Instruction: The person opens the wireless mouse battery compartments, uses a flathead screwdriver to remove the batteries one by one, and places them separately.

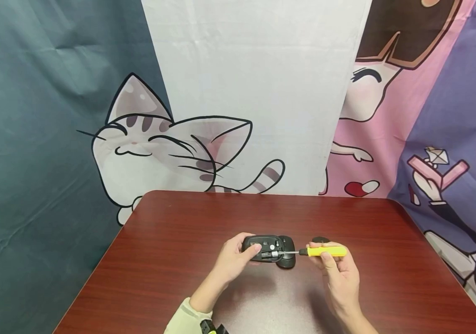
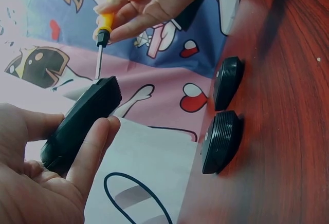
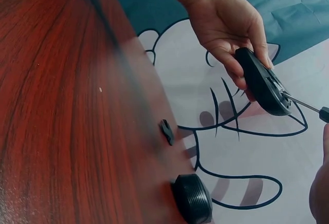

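Note:
My left hand (image 1: 230,258) holds a black computer mouse (image 1: 266,240) above the table, underside up, thumb on its edge. Its battery compartment is uncovered, and a battery (image 1: 267,254) lies inside. In my right hand (image 1: 342,280) is a screwdriver with a yellow handle (image 1: 333,251), gripped between thumb and fingers. The metal shaft (image 3: 306,104) points left, its tip at the end of the compartment. From the left wrist view, the shaft (image 2: 99,62) meets the end of the tilted mouse (image 2: 85,124).
Two more black mouse-shaped things, one nearer (image 2: 221,142) and one farther (image 2: 227,82), rest on the table (image 1: 171,278). A small black piece (image 3: 166,131) lies near the table's far edge. Behind hangs a cartoon-printed cloth (image 1: 254,69).

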Demonstrator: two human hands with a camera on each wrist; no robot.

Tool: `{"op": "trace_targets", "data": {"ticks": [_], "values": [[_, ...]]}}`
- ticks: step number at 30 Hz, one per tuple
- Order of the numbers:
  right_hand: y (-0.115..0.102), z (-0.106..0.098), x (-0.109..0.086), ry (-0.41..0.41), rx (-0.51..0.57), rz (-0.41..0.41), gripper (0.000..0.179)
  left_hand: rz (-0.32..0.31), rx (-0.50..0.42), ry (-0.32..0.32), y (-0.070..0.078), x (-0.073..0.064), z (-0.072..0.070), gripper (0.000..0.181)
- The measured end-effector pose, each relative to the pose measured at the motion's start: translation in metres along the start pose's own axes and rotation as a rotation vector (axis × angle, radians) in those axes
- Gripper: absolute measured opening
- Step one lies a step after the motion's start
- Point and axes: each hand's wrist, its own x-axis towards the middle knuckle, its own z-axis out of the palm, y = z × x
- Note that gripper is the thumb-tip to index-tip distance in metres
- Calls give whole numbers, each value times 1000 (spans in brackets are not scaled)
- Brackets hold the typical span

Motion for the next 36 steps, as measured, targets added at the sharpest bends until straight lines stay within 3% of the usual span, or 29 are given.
{"op": "trace_targets", "data": {"ticks": [5,8,11,15,18,22,26,31,36], "values": [[1,0,-2,32,21,13,28,10,26,10,-1,0,0,34],[-1,2,-3,29,-65,7,26,7,7,11,-2,-1,0,34],[-5,5,-3,-13,-317,-37,23,-5,-7,13,-2,-2,0,34],[-13,12,1,-113,-742,-176,24,1,7,27,-3,-2,1,33],[-18,23,6,-199,-879,-304,21,19,43,43,-3,-2,2,32],[-24,42,15,-263,-900,-431,24,36,112,61,-4,-2,3,30],[-27,54,18,-275,-911,-510,27,59,192,77,-3,-2,5,29],[-26,56,17,-279,-914,-558,28,80,223,90,0,-2,6,27],[-27,57,17,-278,-933,-554,28,80,239,97,1,-2,6,27]]}}
